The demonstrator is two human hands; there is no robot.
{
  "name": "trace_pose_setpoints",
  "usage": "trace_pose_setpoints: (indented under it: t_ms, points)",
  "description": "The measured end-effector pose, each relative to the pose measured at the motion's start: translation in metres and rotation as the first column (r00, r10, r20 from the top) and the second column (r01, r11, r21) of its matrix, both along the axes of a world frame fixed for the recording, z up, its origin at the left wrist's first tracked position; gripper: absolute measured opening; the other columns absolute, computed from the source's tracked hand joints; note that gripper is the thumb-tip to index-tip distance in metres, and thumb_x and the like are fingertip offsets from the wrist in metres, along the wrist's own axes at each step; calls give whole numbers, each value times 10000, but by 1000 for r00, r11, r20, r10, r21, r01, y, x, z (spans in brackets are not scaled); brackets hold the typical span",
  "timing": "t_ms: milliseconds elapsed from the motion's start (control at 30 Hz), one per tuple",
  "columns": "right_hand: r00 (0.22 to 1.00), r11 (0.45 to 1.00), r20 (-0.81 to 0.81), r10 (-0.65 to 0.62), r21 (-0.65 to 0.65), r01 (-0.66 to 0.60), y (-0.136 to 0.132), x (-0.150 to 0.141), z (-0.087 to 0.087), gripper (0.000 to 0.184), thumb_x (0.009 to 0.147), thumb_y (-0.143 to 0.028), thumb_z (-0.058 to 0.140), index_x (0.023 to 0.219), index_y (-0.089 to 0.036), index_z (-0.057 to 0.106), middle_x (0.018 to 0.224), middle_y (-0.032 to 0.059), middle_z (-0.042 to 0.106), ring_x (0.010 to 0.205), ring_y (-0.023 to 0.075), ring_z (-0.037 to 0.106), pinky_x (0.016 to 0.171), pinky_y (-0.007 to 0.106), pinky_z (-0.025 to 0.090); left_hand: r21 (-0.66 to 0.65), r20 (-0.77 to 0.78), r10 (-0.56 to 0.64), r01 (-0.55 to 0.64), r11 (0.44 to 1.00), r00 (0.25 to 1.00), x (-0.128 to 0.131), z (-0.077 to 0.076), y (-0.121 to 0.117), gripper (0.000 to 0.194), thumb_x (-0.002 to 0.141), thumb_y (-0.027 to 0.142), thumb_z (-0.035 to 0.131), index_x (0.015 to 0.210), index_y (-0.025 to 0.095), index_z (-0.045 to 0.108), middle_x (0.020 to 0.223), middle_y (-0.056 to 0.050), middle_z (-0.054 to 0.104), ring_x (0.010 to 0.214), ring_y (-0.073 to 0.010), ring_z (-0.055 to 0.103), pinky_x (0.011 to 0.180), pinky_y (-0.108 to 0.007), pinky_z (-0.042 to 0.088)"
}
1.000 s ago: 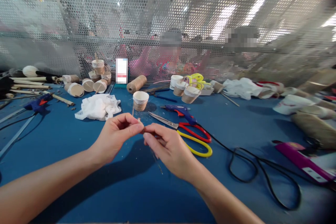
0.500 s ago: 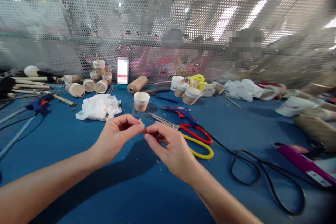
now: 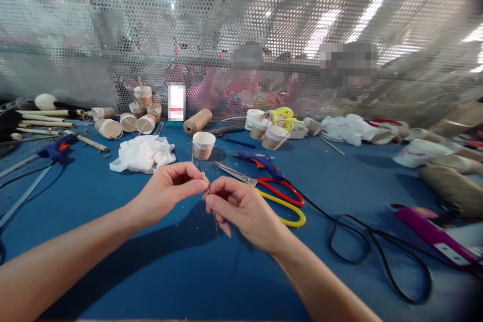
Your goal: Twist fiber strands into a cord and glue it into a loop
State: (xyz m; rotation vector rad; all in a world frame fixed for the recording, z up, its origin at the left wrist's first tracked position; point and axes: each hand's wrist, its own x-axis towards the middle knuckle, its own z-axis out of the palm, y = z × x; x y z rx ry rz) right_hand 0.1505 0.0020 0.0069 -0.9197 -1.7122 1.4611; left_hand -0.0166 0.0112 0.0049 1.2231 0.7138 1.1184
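Behind a smooth blue bench (image 3: 181, 282), a perforated metal screen (image 3: 211, 10) is set. A thin, twisted strand (image 3: 216, 221) is pinched above the bench by the left hand (image 3: 166, 193) and right hand (image 3: 245, 209), its lower end left dangling. Beyond are placed looped-handled steel scissors (image 3: 249, 180), a rough brown cup (image 3: 204, 152) with white rim, crumpled white cloth (image 3: 143, 153) and a cylindrical twine spool (image 3: 198, 122).

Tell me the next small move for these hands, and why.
Probably draw the thin strand gently down with the right hand: the left hand pinches a small piece just above, and the strand runs past the right fingers, its lower end hanging.
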Motion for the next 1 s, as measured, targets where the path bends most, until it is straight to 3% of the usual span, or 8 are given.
trace_pose_setpoints:
  t_ms: [100,233,467,533,600,667,767,1000]
  points:
    - [992,988,54,-116,111,109,2,-3,-5,126,794,-283,544,743,-177,500,585,-53,470,404,45,420,382,174,366,-23,-38,95,-95,995,995,2,-2,3,150,641,205,717,613,138,585,637,28,579,607,-74,502,614,-216,408]
    - [950,915,146,-277,342,214,1,-9,-14,113,806,-258,526,731,-174,537,598,-33,491,430,57,426,414,190,390,-24,-89,169,-171,985,982,3,-4,4,148,632,210,705,626,142,573,643,29,580,623,-82,500,635,-231,411]
    - [909,887,345,-232,458,52,30,-5,1,233,876,-319,426,861,-158,595,680,10,597,473,89,522,490,222,440,86,-152,293,-283,955,944,-10,-10,13,142,652,238,680,651,153,566,649,39,559,619,-78,471,616,-223,389]
    - [784,767,426,-451,635,95,55,-6,8,209,870,-265,446,950,-143,596,869,60,633,604,112,583,611,242,464,73,-121,317,-310,948,941,-14,-12,17,157,652,248,686,659,151,563,663,40,553,623,-71,461,616,-213,377]
    - [578,688,582,-572,724,-49,82,-11,10,293,841,-218,494,1121,-151,547,1107,100,587,816,156,609,755,267,449,65,-114,300,-294,954,947,-17,-13,19,168,652,261,689,658,147,565,663,38,545,618,-70,451,608,-211,369]
    - [517,702,644,-564,703,-110,104,-18,7,354,809,-212,535,1157,-147,540,1177,128,557,904,201,603,776,284,439,64,-130,264,-258,964,956,-20,-12,19,173,650,265,690,646,144,566,646,37,534,604,-71,440,591,-212,362]
    - [438,745,726,-531,646,-168,124,-23,4,204,784,-185,540,942,-114,649,1005,145,640,864,241,622,716,287,437,62,-154,210,-203,977,966,-27,-6,15,163,660,248,683,630,146,559,624,40,527,590,-69,434,581,-207,361]
    - [341,745,739,-580,651,-143,130,1,13,216,826,-187,466,884,-109,659,958,146,652,879,254,615,710,289,418,80,-147,102,-91,993,984,-43,9,3,147,679,211,678,625,149,556,649,36,549,615,-60,458,603,-189,376]
